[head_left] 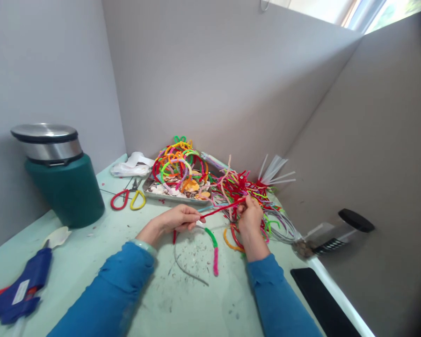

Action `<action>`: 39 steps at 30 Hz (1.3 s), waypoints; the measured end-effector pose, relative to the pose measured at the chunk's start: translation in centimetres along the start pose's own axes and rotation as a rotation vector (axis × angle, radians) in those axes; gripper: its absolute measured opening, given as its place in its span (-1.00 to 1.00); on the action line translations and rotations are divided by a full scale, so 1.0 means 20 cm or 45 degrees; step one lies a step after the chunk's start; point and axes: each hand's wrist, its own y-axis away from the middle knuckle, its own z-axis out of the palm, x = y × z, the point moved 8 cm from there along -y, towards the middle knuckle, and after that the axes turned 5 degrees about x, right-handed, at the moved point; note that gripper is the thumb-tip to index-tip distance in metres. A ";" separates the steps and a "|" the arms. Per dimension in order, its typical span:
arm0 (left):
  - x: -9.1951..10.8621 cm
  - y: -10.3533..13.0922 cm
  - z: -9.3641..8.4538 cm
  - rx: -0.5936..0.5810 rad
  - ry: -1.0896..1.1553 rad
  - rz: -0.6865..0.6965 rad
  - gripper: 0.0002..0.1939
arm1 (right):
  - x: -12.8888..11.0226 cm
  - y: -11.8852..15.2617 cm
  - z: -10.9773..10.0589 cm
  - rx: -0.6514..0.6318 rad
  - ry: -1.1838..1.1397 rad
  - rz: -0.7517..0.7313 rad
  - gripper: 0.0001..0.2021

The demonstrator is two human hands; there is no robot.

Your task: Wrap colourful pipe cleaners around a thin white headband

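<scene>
The head-worn view looks forward and down from close above the surface (189, 313), facing the grey back partition (210, 84), with fingers (188, 218) below mid-frame and blue sleeves (108, 290) cut by the bottom edge.

strand (223, 209) between left hand (181, 218) and right hand (251, 217), tray (175, 200) behind them, strand pile (241, 187) right of tray, scissors (134, 187) left, canister (65, 187) further left, glue gun (30, 277) before canister
</scene>
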 end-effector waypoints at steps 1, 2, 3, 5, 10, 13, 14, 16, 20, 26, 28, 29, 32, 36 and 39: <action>0.00 0.00 -0.01 0.018 -0.031 0.009 -0.62 | -0.01 -0.01 -0.01 0.026 -0.018 -0.010 -0.71; 0.01 -0.01 -0.02 0.051 -0.070 0.024 -0.61 | -0.03 -0.02 -0.03 0.045 -0.037 -0.016 -0.72; 0.02 -0.01 -0.04 0.105 -0.116 0.042 -0.62 | -0.04 -0.03 -0.03 0.054 -0.050 -0.020 -0.72; 0.04 -0.02 -0.08 0.251 -0.214 0.062 -0.62 | -0.04 -0.04 -0.04 0.062 -0.065 -0.018 -0.74; 0.08 0.00 -0.15 0.461 -0.250 0.091 -0.65 | -0.03 -0.10 -0.10 0.136 -0.108 -0.007 -0.75; 0.08 0.01 -0.15 0.418 -0.140 0.143 -0.68 | -0.03 -0.13 -0.13 0.183 -0.096 0.006 -0.74; 0.07 0.01 -0.16 0.413 -0.117 0.144 -0.69 | -0.04 -0.13 -0.14 0.195 -0.093 0.015 -0.74; 0.07 0.01 -0.16 0.400 -0.131 0.126 -0.70 | -0.06 -0.14 -0.16 0.220 -0.106 0.022 -0.75; 0.12 0.03 -0.12 0.303 -0.266 0.142 -0.69 | -0.09 -0.14 -0.19 0.276 -0.181 0.033 -0.82; 0.09 0.04 -0.13 0.289 -0.214 0.078 -0.64 | -0.07 -0.16 -0.20 0.275 -0.203 0.112 -0.88; 0.06 0.03 -0.17 0.363 -0.135 0.061 -0.62 | -0.05 -0.17 -0.21 0.271 -0.179 0.139 -0.88; 0.05 0.03 -0.19 0.388 -0.100 0.068 -0.61 | -0.05 -0.17 -0.21 0.271 -0.167 0.148 -0.88; 0.05 0.03 -0.21 0.372 -0.078 0.099 -0.60 | -0.04 -0.19 -0.22 0.259 -0.136 0.155 -0.86; 0.04 0.03 -0.17 0.215 -0.042 0.097 -0.61 | -0.05 -0.20 -0.23 0.244 -0.168 0.127 -0.86; 0.04 0.04 -0.18 0.239 0.071 0.138 -0.62 | -0.05 -0.21 -0.22 0.184 -0.225 0.187 -0.88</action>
